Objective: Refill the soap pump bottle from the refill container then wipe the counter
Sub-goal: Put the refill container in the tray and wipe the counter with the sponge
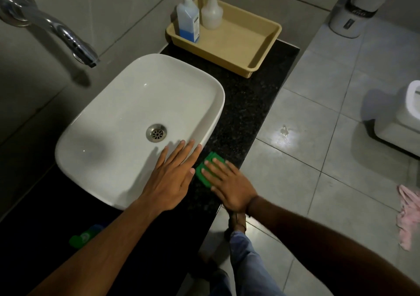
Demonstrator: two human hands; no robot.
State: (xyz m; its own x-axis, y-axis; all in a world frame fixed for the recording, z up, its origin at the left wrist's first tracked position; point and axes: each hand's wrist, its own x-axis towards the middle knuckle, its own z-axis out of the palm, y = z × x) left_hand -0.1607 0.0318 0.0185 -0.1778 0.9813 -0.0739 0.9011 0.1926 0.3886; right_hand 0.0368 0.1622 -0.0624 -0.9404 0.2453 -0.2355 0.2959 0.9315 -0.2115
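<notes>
My right hand presses flat, fingers straight, on a green scouring pad lying on the dark granite counter by the basin's right corner. My left hand lies flat with straight fingers over the rim of the white basin. A clear refill bottle with blue liquid at its bottom and a white cap stands in a tan tray at the counter's far end. A green object lies on the counter left of my left forearm, dim and partly hidden.
A clear spray bottle with a red and yellow head stands beside the refill bottle in the tray. A chrome tap juts from the wall over the basin. On the tiled floor are a white bin, a toilet and pink cloth.
</notes>
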